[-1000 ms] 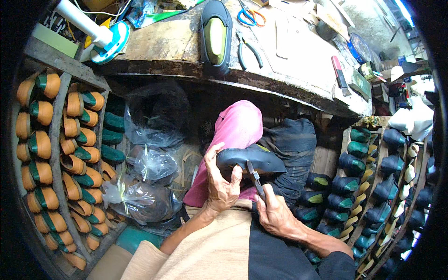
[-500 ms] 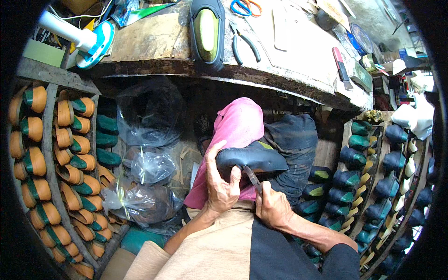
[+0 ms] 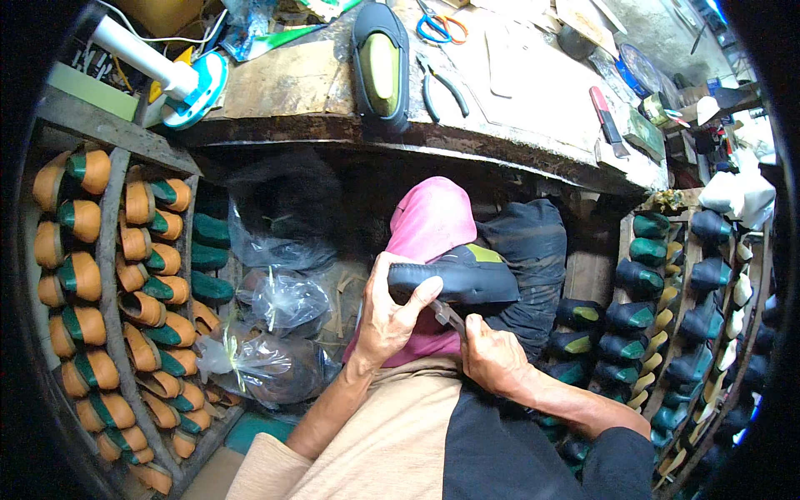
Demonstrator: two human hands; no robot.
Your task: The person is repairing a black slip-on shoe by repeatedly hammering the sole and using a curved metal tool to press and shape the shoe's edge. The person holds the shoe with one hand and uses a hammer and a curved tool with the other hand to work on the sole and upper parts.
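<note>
- Dark shoe (image 3: 475, 285): a little off the centre of the view toward 4 o'clock, over the person's lap, lying sideways with its toe-to-heel line close to the 9-to-3 line.
- Left hand (image 3: 388, 321): at the shoe's 8 o'clock; its grip is closed on that end, thumb on the near side.
- Right hand (image 3: 493, 357): at the shoe's 5 o'clock; its grip is wrapped tightly around a grey hand tool (image 3: 450, 317).
- The tool points toward 11 o'clock, its tip by the left thumb at the shoe's lower edge; I cannot tell whether it touches.
- Pink cloth (image 3: 432, 218) shows at the shoe's 11 o'clock, a dark trouser leg (image 3: 533, 250) at its 2 o'clock.
- The worn surface (image 3: 283, 93) spans 12 o'clock, carrying a lime-insoled shoe (image 3: 381, 71), with pliers (image 3: 454, 90) between its 3 and 4 o'clock and scissors (image 3: 435, 30) at its 2 o'clock.
- Tan-and-green shoes (image 3: 83, 277) fill racks around 9 o'clock; clear plastic bags (image 3: 283, 300) sit near 8 o'clock.
</note>
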